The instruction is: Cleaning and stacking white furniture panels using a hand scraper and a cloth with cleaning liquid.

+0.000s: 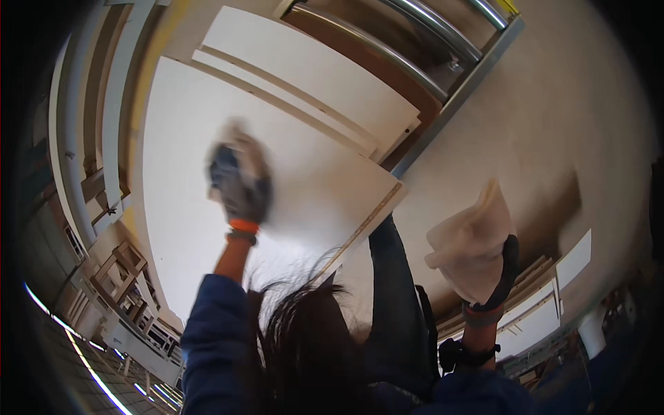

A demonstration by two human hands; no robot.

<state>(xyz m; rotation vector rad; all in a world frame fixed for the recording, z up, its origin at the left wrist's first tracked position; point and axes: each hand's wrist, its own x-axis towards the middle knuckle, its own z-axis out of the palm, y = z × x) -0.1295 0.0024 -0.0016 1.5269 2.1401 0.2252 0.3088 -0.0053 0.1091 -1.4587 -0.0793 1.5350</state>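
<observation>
Dark hair (304, 339) is seen nearest, below two gloved hands.
Left hand (238, 183), blurred, is pressed on the large white flat panel (187, 159); its opening cannot be told. Right hand (484, 266) is closed on a pale crumpled cloth (470, 235), beside the panel.

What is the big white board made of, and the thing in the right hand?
The big white board looks like coated wood panel: smooth matte white face, pale raw-looking edge. The right hand holds a cream cloth, probably soft fabric, since it folds and bunches.
</observation>
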